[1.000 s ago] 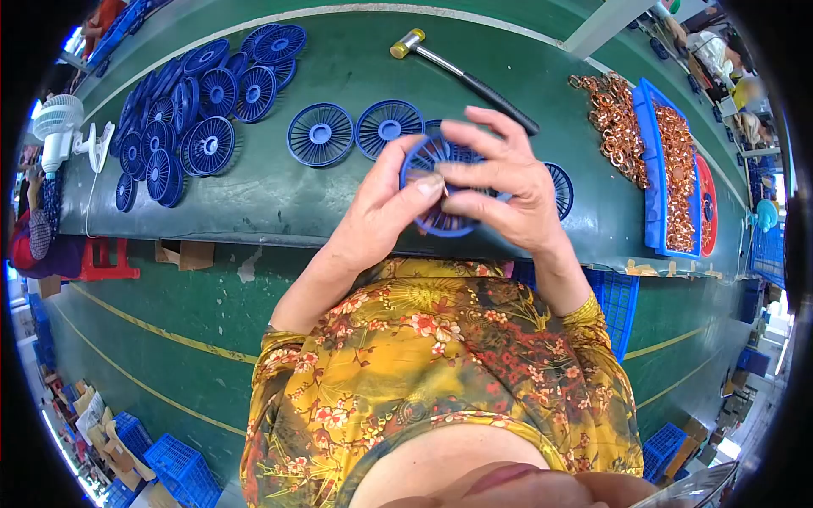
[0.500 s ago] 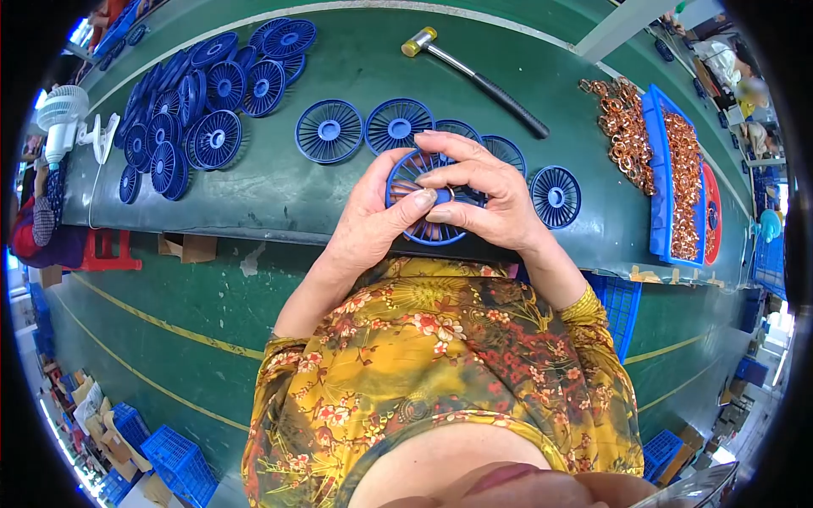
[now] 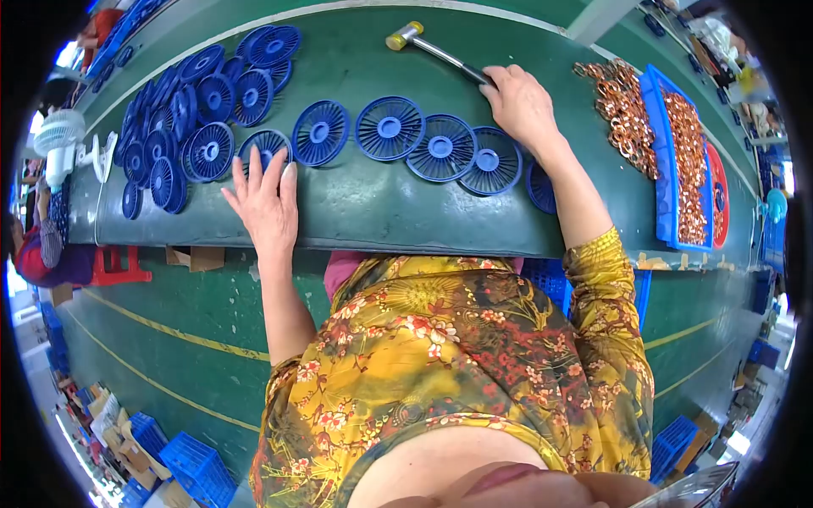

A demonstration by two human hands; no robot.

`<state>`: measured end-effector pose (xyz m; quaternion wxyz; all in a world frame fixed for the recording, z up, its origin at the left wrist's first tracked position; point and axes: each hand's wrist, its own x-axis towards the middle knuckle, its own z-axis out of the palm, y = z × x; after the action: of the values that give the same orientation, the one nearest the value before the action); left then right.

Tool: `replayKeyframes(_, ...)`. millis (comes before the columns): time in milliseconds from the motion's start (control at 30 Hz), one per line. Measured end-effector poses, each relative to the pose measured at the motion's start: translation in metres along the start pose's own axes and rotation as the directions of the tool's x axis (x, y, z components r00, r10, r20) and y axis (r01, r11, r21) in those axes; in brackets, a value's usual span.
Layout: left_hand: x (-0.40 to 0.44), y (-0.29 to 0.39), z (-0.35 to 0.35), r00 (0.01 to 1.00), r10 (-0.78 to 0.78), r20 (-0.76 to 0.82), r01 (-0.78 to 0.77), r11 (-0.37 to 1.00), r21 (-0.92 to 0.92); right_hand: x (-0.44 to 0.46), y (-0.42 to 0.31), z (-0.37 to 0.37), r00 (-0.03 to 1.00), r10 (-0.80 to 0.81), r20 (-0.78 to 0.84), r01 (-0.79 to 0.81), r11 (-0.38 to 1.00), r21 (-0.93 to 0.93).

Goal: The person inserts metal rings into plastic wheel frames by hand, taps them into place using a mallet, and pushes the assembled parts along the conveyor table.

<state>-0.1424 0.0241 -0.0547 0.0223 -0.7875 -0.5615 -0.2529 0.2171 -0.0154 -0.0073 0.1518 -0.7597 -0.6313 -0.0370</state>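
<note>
My left hand (image 3: pixel 267 203), fingers spread, reaches over the table with its fingertips at a round blue spoked plastic disc (image 3: pixel 269 146). On the right, my right hand (image 3: pixel 522 108) is closed over the black handle of a hammer (image 3: pixel 436 52), which lies on the table. Its yellowish head points to the far left, and my hand hides the handle's rear end. Between my hands, several more blue spoked discs (image 3: pixel 389 127) lie in a row, each with a solid round hub. One disc (image 3: pixel 540 186) is partly covered by my right forearm.
A large heap of blue discs (image 3: pixel 216 97) covers the table's left part. Coppery rings (image 3: pixel 625 118) lie piled at the right, beside a blue tray (image 3: pixel 667 195) full of them. A white fan (image 3: pixel 61 140) stands at the left end. A person (image 3: pixel 51 254) sits beyond it.
Both hands have parted from the blue disc they held in front of me. My left hand has gone left to a disc by the heap; my right has gone forward onto the hammer handle.
</note>
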Motion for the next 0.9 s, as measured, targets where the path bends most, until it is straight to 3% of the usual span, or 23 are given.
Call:
replayKeyframes(100,0.003,0.021,-0.002,0.992,0.044,-0.116,-0.063,0.985,-0.163,-0.009,0.008,-0.021,0.99,0.137,0.014,-0.134,0.931,0.34)
replayKeyframes(200,0.014,0.078,-0.01,0.951,0.294,-0.096,-0.305,0.85,-0.429,-0.047,0.024,-0.054,0.965,0.258,-0.054,-0.167,0.757,0.631)
replayKeyframes(300,0.019,0.14,-0.004,0.81,0.587,0.001,-0.481,0.664,-0.572,-0.103,0.024,-0.101,0.91,0.411,-0.051,-0.227,0.597,0.769)
replayKeyframes(367,0.019,0.181,-0.003,0.681,0.73,0.064,-0.573,0.585,-0.575,-0.145,0.039,-0.106,0.891,0.453,0.024,-0.275,0.497,0.823)
replayKeyframes(433,0.018,0.213,0.013,0.59,0.807,0.028,-0.635,0.485,-0.601,-0.181,0.041,-0.109,0.834,0.528,0.157,-0.425,0.436,0.793)
replayKeyframes(500,0.019,0.237,0.031,0.545,0.835,0.072,-0.642,0.472,-0.604,-0.211,0.037,-0.113,0.773,0.601,0.204,-0.506,0.39,0.769)
replayKeyframes(600,0.022,0.259,0.053,0.498,0.853,0.155,-0.614,0.473,-0.632,-0.239,0.017,-0.138,0.759,0.647,0.073,-0.432,0.416,0.8)
replayKeyframes(733,0.028,0.268,0.043,0.522,0.812,0.26,-0.55,0.554,-0.626,-0.266,0.009,-0.137,0.754,0.653,-0.068,-0.325,0.461,0.826)
replayKeyframes(767,0.028,0.268,0.042,0.526,0.807,0.266,-0.535,0.558,-0.634,-0.273,0.014,-0.127,0.766,0.643,0.015,-0.402,0.46,0.792)
replayKeyframes(833,0.029,0.267,0.04,0.536,0.796,0.281,-0.505,0.569,-0.649,-0.275,0.025,-0.097,0.815,0.552,0.175,-0.533,0.595,0.602)
replayKeyframes(867,0.029,0.266,0.041,0.534,0.796,0.286,-0.5,0.57,-0.652,-0.279,0.034,-0.083,0.772,0.568,0.287,-0.62,0.569,0.54)
replayKeyframes(900,0.03,0.265,0.042,0.53,0.797,0.289,-0.498,0.568,-0.655,-0.279,0.032,-0.085,0.786,0.579,0.216,-0.592,0.603,0.535)
